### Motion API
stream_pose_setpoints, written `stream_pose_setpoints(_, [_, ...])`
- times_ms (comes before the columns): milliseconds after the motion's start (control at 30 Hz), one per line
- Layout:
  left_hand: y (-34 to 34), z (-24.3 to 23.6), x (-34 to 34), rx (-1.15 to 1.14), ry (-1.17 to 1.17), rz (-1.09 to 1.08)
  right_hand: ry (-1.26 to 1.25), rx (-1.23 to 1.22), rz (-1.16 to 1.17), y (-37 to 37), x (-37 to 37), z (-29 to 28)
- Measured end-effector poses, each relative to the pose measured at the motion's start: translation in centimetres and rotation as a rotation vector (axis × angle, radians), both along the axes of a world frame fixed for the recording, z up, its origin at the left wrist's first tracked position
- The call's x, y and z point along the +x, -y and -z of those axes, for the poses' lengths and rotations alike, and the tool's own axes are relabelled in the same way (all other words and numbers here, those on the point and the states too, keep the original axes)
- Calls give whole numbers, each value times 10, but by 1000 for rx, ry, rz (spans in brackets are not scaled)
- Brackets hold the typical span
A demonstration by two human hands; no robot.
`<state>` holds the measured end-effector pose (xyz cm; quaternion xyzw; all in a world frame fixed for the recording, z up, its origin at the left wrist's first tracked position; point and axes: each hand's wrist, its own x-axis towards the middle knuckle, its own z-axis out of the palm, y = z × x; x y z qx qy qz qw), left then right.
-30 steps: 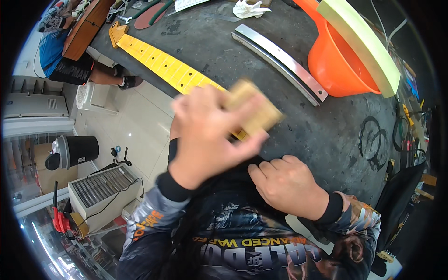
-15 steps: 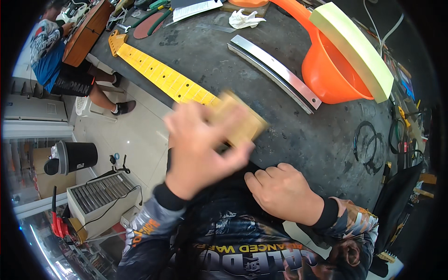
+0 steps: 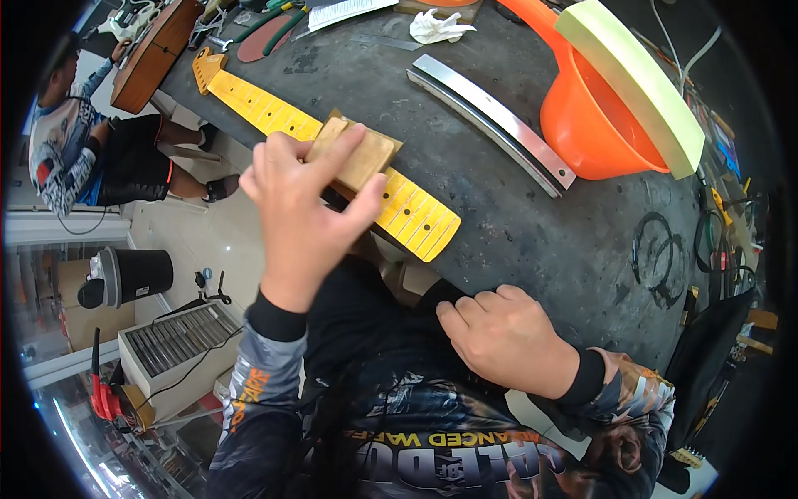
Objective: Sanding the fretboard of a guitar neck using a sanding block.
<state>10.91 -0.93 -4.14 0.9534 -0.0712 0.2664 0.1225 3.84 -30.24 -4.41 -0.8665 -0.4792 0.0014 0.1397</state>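
Note:
A yellow guitar neck (image 3: 263, 110) with dark dot inlays lies slantwise along the near-left edge of the bench, its headstock at the far left. My left hand (image 3: 301, 206) grips a wooden block (image 3: 364, 160) flat against the fretboard. Under the block, the edge of a brownish sheet, seemingly sandpaper, shows at the far corner. Loosely curled into a fist, my right hand (image 3: 505, 333) rests by the bench's near edge, apart from the neck. Nothing shows in its fingers, and its palm faces down out of sight.
A long metal-faced bar (image 3: 490, 116) lies beyond the neck. To the right stands an orange dipper (image 3: 573, 125) with a pale green block (image 3: 640, 91) across it. Crumpled tissue (image 3: 439, 27) sits at the back. Another person (image 3: 75, 150) works on a guitar body (image 3: 154, 58) at far left.
My left hand has slid the block along the neck toward the headstock, uncovering the neck's near end. My right hand has stayed put. The other person has leaned back.

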Motion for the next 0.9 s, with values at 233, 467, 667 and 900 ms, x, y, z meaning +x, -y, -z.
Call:
stream_pose_setpoints(233, [16,3,-6,4,-13,65,-5,14,14,1,-1,1])
stream_pose_setpoints(467, [59,1,-25,-74,-116,274,-38,-34,15,0,0,0])
stream_pose_setpoints(667, [59,5,-19,-108,-92,189,8,12,4,-1,1,1])
stream_pose_setpoints(900, [25,10,1,-56,-41,39,-13,12,7,-3,-1,-1])
